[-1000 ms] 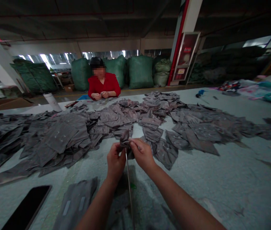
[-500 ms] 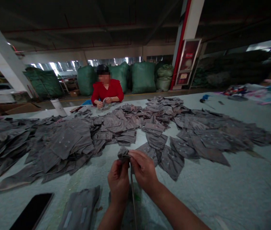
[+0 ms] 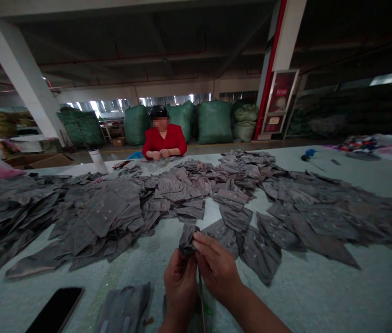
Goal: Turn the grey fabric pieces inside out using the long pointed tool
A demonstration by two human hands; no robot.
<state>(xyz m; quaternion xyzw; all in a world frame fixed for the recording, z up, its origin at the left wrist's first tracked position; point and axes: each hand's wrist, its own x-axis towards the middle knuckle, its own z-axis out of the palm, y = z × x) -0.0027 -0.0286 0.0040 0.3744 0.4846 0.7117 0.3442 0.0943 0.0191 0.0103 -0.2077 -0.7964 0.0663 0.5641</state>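
Both hands are closed on a small grey fabric piece (image 3: pixel 187 237), bunched up at the top of a thin upright rod (image 3: pixel 201 298). My left hand (image 3: pixel 179 284) pinches it from below and to the left. From the right, my right hand (image 3: pixel 218 266) presses its thumb and fingertips against the fabric's edge. My fingers hide the rod's upper end. Just beyond the hands, several flat grey fabric pieces (image 3: pixel 258 254) lie on the table. Left of my forearms is a neater grey stack (image 3: pixel 123 307) with light strips on it.
A black phone (image 3: pixel 55 310) rests at the front left of the pale green table (image 3: pixel 324 296). Heaps of grey fabric (image 3: pixel 102 208) spread across the middle. Opposite sits a person in red (image 3: pixel 164 138), beside a white bottle (image 3: pixel 98 162). Green sacks (image 3: pixel 215 121) stand behind.
My view has tilted up and turned slightly left, so the scene sits lower and further right. The fabric in my hands now stands up taller above the fingers.
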